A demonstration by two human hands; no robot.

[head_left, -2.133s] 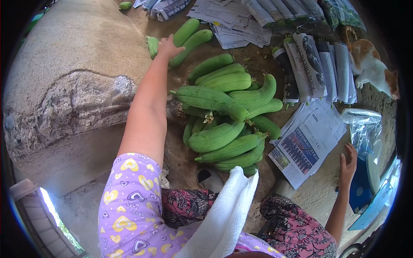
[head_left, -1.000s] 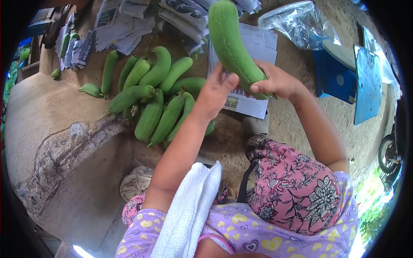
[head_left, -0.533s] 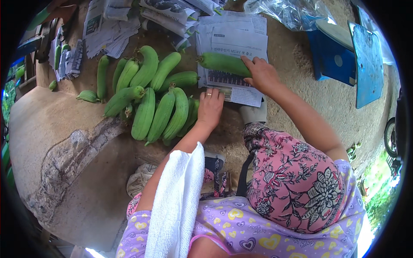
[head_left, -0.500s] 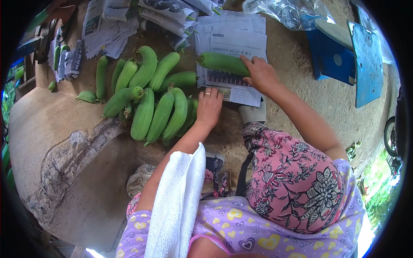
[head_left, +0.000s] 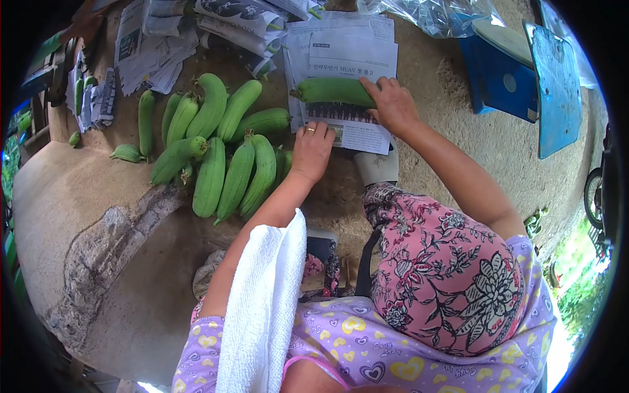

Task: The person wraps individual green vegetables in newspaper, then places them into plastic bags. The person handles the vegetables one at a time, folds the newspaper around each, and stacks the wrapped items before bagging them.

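Observation:
My right hand point(head_left: 394, 105) is wrapped over the right end of a green luffa gourd point(head_left: 331, 92), which lies crosswise on printed newspaper sheets point(head_left: 367, 134). The gourd's stem end points left. At the near left edge of the paper, my left hand point(head_left: 313, 150) has its fingers close together on the sheet; the thumb is hidden. Just left of that hand, several more luffa gourds point(head_left: 209, 177) lie heaped on the brown surface, one point(head_left: 262, 121) almost reaching the paper.
Newspaper-wrapped bundles point(head_left: 239, 23) and loose cut papers point(head_left: 157, 59) lie at the back. A blue scale point(head_left: 504, 78) with a blue panel point(head_left: 560, 92) stands at the right, near clear plastic point(head_left: 432, 13). A person in a pink floral head covering point(head_left: 445, 275) fills the lower right.
The view has shifted slightly. My left fingers reach a little farther onto the paper's near edge, and the gourd under my right hand sits slightly closer to that edge.

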